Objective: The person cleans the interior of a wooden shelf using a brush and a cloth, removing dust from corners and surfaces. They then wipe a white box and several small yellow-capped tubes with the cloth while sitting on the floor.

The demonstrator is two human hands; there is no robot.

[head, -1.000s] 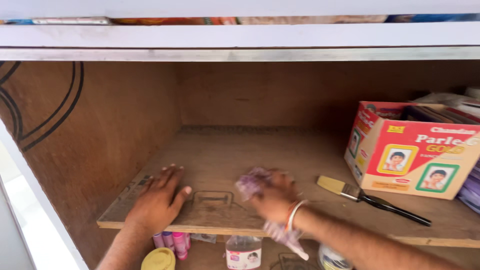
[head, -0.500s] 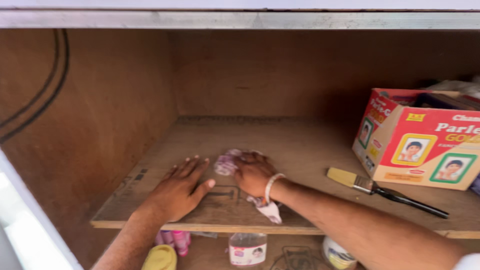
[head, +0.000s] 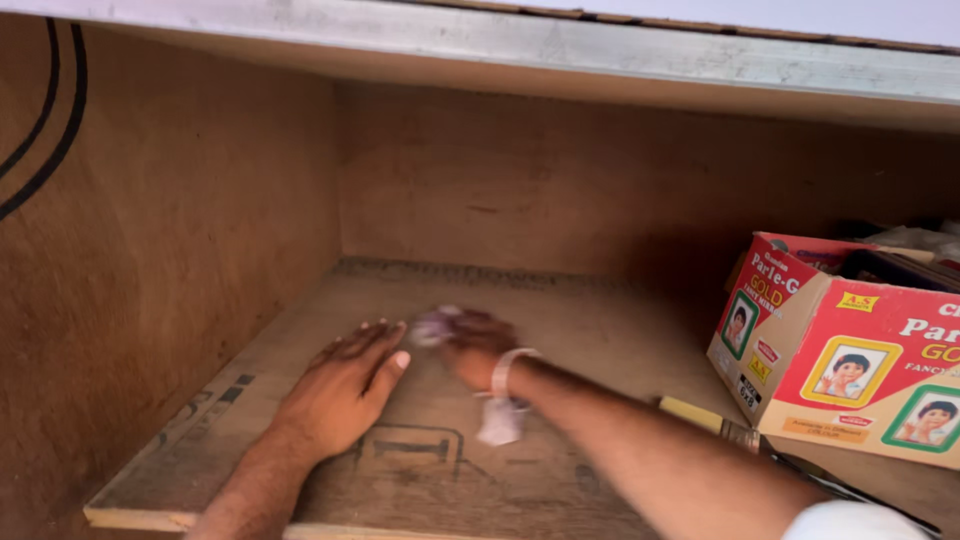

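Crumpled pale purple-white cloth [head: 440, 325], its loose tail trailing toward the brown wooden shelf [head: 560, 320] front, sits bunched under right hand [head: 478, 350] fingers; left hand [head: 345, 385] lies flat, fingers together.

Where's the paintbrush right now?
Head view, lower right: the paintbrush lies on the shelf, at the red carton's front corner, behind the right forearm.

Hands [head: 345, 385], perhaps cloth [head: 437, 326], on shelf [head: 560, 330]
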